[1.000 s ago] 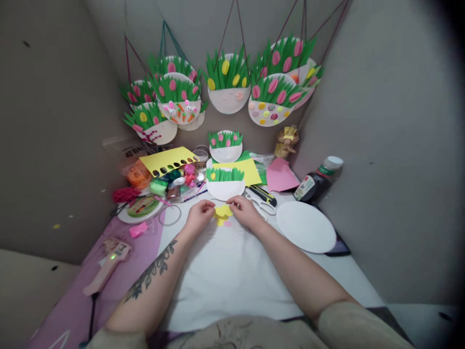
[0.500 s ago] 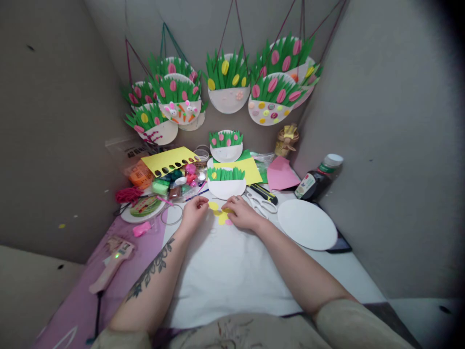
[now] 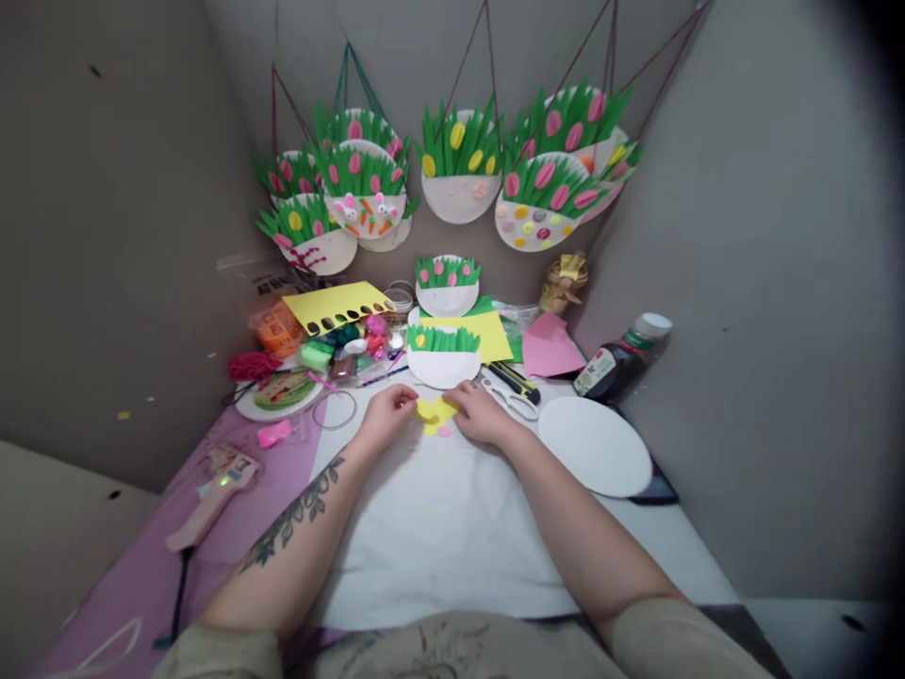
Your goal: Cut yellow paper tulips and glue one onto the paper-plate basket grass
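Between my two hands lies a small group of yellow paper cutouts (image 3: 433,426), with a pink paper oval (image 3: 444,433) at its near edge. My left hand (image 3: 387,415) is closed, thumb and fingers pinching the edge of a yellow paper piece (image 3: 425,410). From the other side, my right hand (image 3: 482,413) has its fingers curled onto another yellow paper piece (image 3: 445,409); its thumb is partly hidden. Just beyond both hands stands a half paper plate pocket (image 3: 444,370) with green paper grass and one yellow oval.
White-handled scissors (image 3: 519,405) and a utility knife (image 3: 514,382) lie right of the pocket. A white paper plate (image 3: 595,446) and dark bottle (image 3: 622,358) are farther right. At left are a glue gun (image 3: 216,500) and craft supplies. Decorated plate baskets (image 3: 461,198) hang behind.
My hands have drawn slightly closer to the yellow pieces, the left moving right. The yellow piece at my left fingertips now overlaps the group. The whole view has shifted a little.
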Available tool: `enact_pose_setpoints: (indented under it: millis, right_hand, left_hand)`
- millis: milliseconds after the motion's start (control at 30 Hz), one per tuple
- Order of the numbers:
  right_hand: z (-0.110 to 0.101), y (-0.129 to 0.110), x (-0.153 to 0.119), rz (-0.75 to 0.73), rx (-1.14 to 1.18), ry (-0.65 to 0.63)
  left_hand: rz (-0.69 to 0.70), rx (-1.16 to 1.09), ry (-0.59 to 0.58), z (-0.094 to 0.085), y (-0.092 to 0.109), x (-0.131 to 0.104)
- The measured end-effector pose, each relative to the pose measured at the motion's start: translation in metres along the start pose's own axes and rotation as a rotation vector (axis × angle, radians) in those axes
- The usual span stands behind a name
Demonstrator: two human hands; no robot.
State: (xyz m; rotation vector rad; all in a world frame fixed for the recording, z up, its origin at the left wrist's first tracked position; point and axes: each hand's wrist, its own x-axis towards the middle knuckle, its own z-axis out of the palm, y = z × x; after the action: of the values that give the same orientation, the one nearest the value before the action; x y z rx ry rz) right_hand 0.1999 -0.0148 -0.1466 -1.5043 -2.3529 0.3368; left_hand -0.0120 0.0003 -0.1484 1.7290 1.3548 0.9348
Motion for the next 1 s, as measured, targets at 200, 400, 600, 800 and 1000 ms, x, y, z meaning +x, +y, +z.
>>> enact_pose_setpoints:
  millis: [200, 400, 600, 800, 1000]
  right_hand:
    - [-0.002, 0.000, 0.000, 0.024, 0.020, -0.037]
    - [0.000, 0.001, 0.001, 0.081, 0.162, -0.049]
    - [-0.006, 0.002, 0.001, 0.113, 0.219, -0.035]
    - [-0.010, 0.008, 0.004, 0.268, 0.544, 0.165]
    - [-0.008, -0.006, 0.003, 0.299, 0.273, 0.102]
  left_hand:
    - [0.010, 0.072, -0.059, 0.016, 0.006, -0.008]
    - [0.188, 0.433, -0.096, 0.010, 0.015, -0.014]
    - [0.315, 0.561, -0.191, 0.006, 0.018, -0.018]
    - [0.268, 0.544, -0.140, 0.002, 0.019, -0.016]
    - [0.224, 0.544, -0.118, 0.000, 0.015, -0.014]
